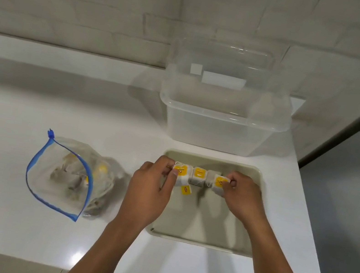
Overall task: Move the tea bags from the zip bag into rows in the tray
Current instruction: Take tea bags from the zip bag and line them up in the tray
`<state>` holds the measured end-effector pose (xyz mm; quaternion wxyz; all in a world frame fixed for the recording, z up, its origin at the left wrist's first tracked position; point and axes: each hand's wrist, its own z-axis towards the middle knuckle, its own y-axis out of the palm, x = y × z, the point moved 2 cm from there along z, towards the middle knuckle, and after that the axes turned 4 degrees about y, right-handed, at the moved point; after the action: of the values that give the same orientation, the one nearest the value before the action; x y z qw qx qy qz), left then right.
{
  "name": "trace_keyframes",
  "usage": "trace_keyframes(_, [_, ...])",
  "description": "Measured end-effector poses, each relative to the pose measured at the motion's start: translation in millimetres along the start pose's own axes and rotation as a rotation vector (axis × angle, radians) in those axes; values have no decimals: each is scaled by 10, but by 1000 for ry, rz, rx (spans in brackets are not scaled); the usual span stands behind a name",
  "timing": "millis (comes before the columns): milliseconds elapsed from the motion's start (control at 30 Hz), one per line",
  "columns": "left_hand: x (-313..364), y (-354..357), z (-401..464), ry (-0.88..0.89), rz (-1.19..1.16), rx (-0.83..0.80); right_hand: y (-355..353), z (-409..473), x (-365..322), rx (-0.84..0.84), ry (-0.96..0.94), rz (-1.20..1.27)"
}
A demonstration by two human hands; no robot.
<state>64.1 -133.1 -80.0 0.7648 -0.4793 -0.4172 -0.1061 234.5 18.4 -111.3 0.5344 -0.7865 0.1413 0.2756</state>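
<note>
A short row of tea bags (199, 178) sits along the far side of the beige tray (201, 242), yellow tags facing up, one loose tag dangling toward the near side. The left hand (148, 193) reaches in from the near left, forearm angled up across the worktop (13, 227), back of the hand to the camera, and its fingers (166, 161) curl over the leftmost bag with the thumb pressed on the yellow tag, so that bag is pinched. The right hand (243, 199) comes in from the near right, forearm slanting across the tray's corner, fingers curled and thumb nipping the rightmost bag at its tag. Both hands bracket the row end to end, the middle bags lying between them untouched. Out to the left, well apart from the tray, the zip bag (63, 176) lies on the worktop with its blue-edged mouth gaping and more tea bags heaped inside. Just beyond the tray stands a clear plastic tub (221, 122), against the pale tiled wall.
</note>
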Motion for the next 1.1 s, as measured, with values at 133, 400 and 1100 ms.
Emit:
trace_keyframes(133, [-55,-10,29,9,48,25,128,121,50,5,29,-185])
trace_keyframes(400, [-117,76,-37,41,44,-42,261,177,153,48,107,-269])
trace_keyframes(1100, [-76,121,-35,76,47,-88,268,133,203,128,165,-217])
